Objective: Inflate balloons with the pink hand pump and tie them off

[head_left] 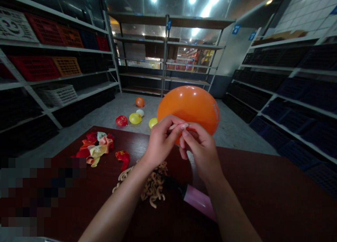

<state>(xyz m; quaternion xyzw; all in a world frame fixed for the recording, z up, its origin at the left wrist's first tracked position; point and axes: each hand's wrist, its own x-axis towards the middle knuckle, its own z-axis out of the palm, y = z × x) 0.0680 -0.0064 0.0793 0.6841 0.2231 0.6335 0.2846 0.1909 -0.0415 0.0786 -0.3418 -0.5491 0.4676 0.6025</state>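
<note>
A large inflated orange balloon [188,105] is held above the far edge of the table, printed with small pale letters at its right. My left hand [163,136] and my right hand [200,143] meet at its near side, both closed, their fingertips pinched together at its neck. A short tan piece shows between my left fingers; the fingers hide the neck itself and most of this piece. Below my wrists lies a heap of curled tan bands [152,187]. A balloon pump with a pink barrel [198,201] lies partly behind my right forearm.
On the dark table [252,186] are a pile of limp balloons [97,145] and a single limp red balloon [123,158]. Small inflated balloons, including a yellow one [135,118], rest on the floor. Shelves with crates [37,68] stand left and right, a rack [165,59] behind.
</note>
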